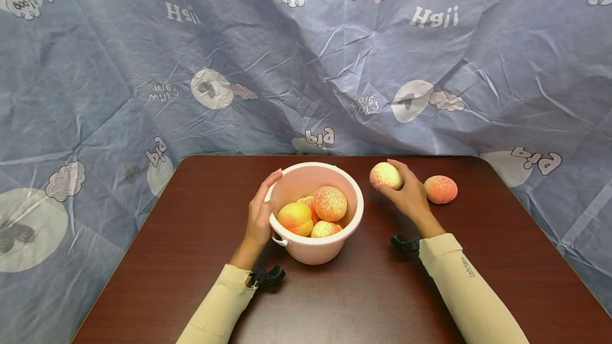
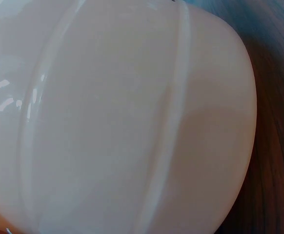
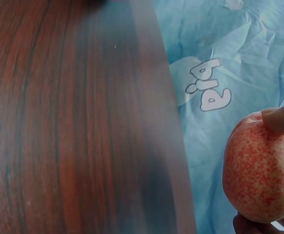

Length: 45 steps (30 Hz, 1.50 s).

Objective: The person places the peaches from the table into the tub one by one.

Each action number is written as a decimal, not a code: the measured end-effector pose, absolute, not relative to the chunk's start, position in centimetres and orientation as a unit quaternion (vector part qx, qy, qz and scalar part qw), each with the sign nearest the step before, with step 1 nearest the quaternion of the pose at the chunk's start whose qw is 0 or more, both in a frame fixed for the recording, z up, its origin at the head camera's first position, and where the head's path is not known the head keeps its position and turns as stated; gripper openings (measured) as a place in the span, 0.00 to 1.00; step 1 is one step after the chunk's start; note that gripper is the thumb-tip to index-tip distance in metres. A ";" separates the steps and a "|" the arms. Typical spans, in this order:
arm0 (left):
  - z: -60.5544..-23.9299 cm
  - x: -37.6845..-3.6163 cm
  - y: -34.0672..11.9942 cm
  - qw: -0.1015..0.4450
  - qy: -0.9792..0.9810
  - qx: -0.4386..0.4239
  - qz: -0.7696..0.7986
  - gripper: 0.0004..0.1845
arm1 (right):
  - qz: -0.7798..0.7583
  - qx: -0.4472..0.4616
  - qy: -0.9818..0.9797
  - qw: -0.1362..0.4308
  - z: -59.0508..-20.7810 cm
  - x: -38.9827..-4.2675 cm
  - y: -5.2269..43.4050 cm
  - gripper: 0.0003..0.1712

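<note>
My right hand [image 1: 408, 192] grips a pale peach [image 1: 385, 175] with red speckles, raised to the right of a light pink bucket [image 1: 311, 252]. The right wrist view shows this peach [image 3: 256, 168] between thumb and fingers, its speckled red side in sight. A redder peach [image 1: 441, 189] lies on the table just right of that hand. My left hand [image 1: 260, 216] rests on the bucket's left side, its fairly straight fingers along the rim. Several peaches [image 1: 330, 204] are inside the bucket, one of them yellow-orange [image 1: 295, 218]. The bucket's outer wall [image 2: 108, 117] fills most of the left wrist view.
The dark brown wooden table [image 1: 186, 248] has rounded far corners. A blue printed cloth [image 1: 296, 68] hangs behind it and along both sides. A small white handle lug [image 1: 279, 240] sticks out at the bucket's front left. Each wrist wears a black band [image 1: 265, 277].
</note>
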<state>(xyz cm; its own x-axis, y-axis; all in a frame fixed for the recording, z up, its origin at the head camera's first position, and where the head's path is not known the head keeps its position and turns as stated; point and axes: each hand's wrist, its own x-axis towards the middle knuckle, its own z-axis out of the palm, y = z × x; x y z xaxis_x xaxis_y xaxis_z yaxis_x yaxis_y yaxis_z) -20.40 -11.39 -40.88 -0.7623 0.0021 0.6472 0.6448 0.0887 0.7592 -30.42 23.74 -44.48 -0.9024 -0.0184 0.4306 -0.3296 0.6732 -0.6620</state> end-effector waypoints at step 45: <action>-41.0 -20.5 -11.3 0.252 -0.691 -0.233 -0.636 0.30 | 0.415 0.177 -0.858 0.245 -38.2 -27.7 19.5 0.43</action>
<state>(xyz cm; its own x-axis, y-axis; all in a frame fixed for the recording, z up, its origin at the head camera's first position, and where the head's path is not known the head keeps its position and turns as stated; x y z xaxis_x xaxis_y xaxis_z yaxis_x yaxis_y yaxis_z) -20.48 -11.32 -41.00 -0.7649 0.0016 0.6442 0.6421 0.0831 0.7621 -27.74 19.48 -38.20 -0.8168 -0.1005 0.5680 -0.5080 0.5920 -0.6257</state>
